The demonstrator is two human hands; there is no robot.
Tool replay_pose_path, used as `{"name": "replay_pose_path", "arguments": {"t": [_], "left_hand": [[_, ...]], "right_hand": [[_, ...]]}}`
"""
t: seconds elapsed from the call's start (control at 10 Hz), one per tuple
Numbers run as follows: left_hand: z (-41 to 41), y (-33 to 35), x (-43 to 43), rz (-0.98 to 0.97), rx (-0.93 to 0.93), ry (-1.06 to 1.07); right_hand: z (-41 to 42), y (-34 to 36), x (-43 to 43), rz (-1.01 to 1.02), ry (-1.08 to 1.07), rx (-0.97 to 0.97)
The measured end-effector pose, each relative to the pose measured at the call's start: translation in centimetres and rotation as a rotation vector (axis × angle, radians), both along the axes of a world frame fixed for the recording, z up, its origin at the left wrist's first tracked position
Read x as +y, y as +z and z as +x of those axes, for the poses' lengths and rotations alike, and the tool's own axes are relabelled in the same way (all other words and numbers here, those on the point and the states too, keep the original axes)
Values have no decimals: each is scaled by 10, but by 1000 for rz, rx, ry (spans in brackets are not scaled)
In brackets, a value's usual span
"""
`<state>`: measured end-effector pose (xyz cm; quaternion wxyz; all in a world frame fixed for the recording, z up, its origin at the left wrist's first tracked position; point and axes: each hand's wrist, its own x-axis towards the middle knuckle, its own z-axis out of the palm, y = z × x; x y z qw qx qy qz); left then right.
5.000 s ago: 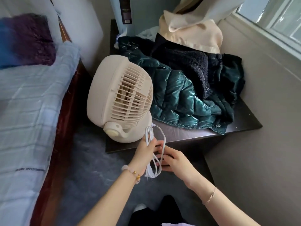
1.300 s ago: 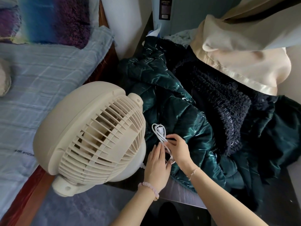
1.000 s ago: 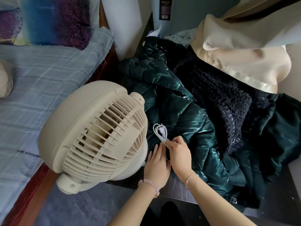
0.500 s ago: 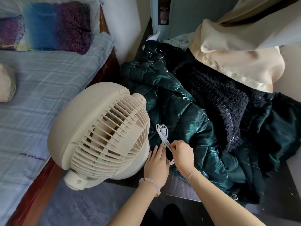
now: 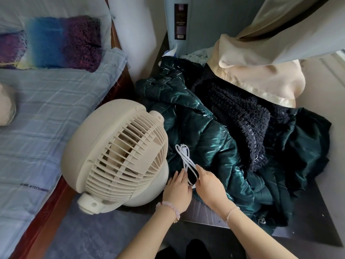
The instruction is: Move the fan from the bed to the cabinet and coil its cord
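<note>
A cream round fan [image 5: 115, 152] stands on the near left corner of the dark cabinet [image 5: 313, 228], its grille facing up and right. Its white cord [image 5: 183, 156] is gathered in a loose bundle of loops lying on a green puffer jacket [image 5: 211, 146] just right of the fan. My right hand [image 5: 210, 186] pinches the near end of the bundle. My left hand [image 5: 177, 189] lies flat beside it with fingers straight, touching the cord's near end and the fan's base. The plug is hidden.
Dark fleece [image 5: 240, 116] and a cream curtain [image 5: 261, 79] are piled over the back of the cabinet. The bed [image 5: 46, 116] with a blue checked sheet and a purple-blue pillow [image 5: 56, 42] lies to the left. Grey carpet [image 5: 84, 234] lies between them.
Five seconds ago both hands held the coiled cord in front of the cabinet edge. The bundle now rests on the green jacket beside the fan; in the last second the hands barely shifted.
</note>
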<state>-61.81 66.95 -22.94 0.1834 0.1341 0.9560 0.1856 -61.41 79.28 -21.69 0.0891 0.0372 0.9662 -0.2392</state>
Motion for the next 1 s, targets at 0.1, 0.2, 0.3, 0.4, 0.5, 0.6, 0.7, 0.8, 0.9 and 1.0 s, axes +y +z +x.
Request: {"name": "replay_pose_path", "arguments": {"t": [0.1, 0.2, 0.3, 0.4, 0.5, 0.6, 0.7, 0.8, 0.9, 1.0], "left_hand": [[-3, 4, -5, 3, 6, -3], [-3, 8, -10, 12, 15, 12], [-4, 9, -10, 8, 31, 15], [-4, 11, -10, 10, 47, 21], [-2, 12, -10, 14, 67, 27], [0, 15, -11, 44, 75, 40], [0, 21, -14, 147, 114, 93], [-1, 34, -20, 213, 183, 162], [1, 40, -25, 308, 259, 230], [2, 47, -29, 538, 148, 341]], "right_hand": [[3, 7, 2, 9, 18, 51], [6, 11, 4, -15, 20, 83], [9, 17, 4, -24, 23, 94], [10, 20, 3, -18, 21, 91], [12, 23, 4, -38, 16, 113], [14, 27, 6, -77, 19, 129], [10, 31, 9, -76, 50, 97], [5, 41, 10, -123, 63, 109], [5, 47, 7, -353, -10, 128], [-5, 45, 0, -576, -92, 100]]}}
